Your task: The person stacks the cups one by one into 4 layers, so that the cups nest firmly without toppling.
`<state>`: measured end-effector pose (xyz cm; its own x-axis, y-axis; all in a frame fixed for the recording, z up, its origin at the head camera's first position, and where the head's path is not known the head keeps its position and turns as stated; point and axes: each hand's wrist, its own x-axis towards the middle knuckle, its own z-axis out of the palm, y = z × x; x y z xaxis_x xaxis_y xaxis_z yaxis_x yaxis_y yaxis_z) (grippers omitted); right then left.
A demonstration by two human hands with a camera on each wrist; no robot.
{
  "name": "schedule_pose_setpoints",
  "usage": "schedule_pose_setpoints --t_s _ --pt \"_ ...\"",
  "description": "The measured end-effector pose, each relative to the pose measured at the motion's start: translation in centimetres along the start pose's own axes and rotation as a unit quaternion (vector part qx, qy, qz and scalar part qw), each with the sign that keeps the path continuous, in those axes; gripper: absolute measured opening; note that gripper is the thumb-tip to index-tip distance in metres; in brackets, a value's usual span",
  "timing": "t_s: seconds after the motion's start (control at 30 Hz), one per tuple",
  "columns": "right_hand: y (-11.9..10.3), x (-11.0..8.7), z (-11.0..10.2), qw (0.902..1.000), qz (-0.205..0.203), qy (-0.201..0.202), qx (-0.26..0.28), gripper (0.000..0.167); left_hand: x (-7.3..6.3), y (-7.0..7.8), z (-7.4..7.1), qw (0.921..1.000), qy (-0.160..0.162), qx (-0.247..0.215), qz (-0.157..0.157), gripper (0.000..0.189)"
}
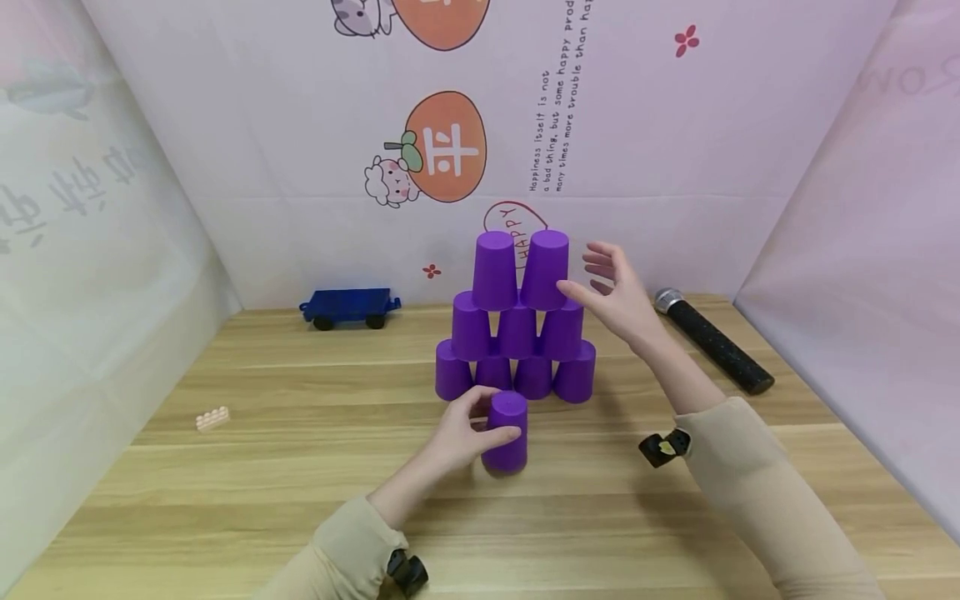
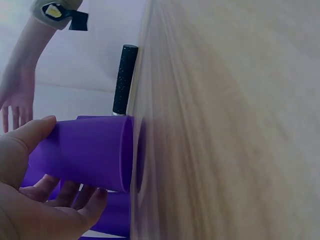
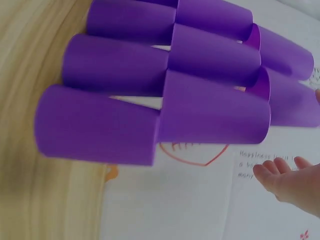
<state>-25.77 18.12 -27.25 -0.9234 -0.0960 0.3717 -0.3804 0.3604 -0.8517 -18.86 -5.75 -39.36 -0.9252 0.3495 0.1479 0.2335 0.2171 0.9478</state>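
Note:
Purple cups stand upside down in a stack of three tiers, with two cups at the top, three in the middle tier and several in the bottom row [image 1: 533,379]. In front of the stack, my left hand [image 1: 459,435] grips a single upside-down purple cup [image 1: 507,454], thumb on one side and fingers on the other. The left wrist view shows this cup's rim close over the tabletop. Beside the upper right cup [image 1: 547,271], my right hand [image 1: 618,304] is raised with its fingers spread and nothing held; its thumb tip overlaps that cup's edge in the head view.
A blue toy wagon [image 1: 348,306] stands at the back left of the wooden table [image 1: 300,483]. A pale toy brick [image 1: 213,418] lies at the left, and a black microphone [image 1: 712,342] lies at the right. Printed white cloth [image 1: 285,125] hangs behind the table.

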Motion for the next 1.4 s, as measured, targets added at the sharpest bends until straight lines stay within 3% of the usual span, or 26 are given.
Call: schedule_pose_setpoints --t_s 0.17,0.33,0.6,0.83,1.07,1.27,1.4 --pt "1.4 -1.2 -1.2 1.0 0.0 -0.006 -0.005 0.072 -0.1 0.9 -0.9 1.0 0.003 -0.005 -0.008 0.047" --pt "3.5 -2.6 -2.0 0.9997 0.006 -0.019 -0.014 0.069 0.0 2.9 -2.4 0.9999 0.009 0.005 -0.007 0.048" --pt "6.4 -4.2 -2.8 0.9987 0.044 -0.024 -0.001 0.064 1.0 7.5 -5.0 0.9991 0.008 0.031 0.027 0.046" --pt "8.6 -5.2 -3.1 0.9961 0.06 -0.065 -0.001 0.064 2.0 11.4 -6.9 0.9974 0.025 0.042 0.054 0.045" --pt "9.9 -6.1 -2.3 0.9938 0.064 -0.089 -0.017 0.062 3.3 13.9 -7.7 0.9942 0.026 0.055 0.089 0.046" --pt "10.5 -6.0 -1.6 0.9871 0.073 -0.127 -0.066 0.064 4.2 15.9 -8.0 0.9915 0.032 0.055 0.113 0.047" --pt "10.7 -5.8 -1.0 0.9858 0.072 -0.141 -0.056 0.063 4.7 17.1 -8.1 0.9889 0.039 0.058 0.131 0.048"
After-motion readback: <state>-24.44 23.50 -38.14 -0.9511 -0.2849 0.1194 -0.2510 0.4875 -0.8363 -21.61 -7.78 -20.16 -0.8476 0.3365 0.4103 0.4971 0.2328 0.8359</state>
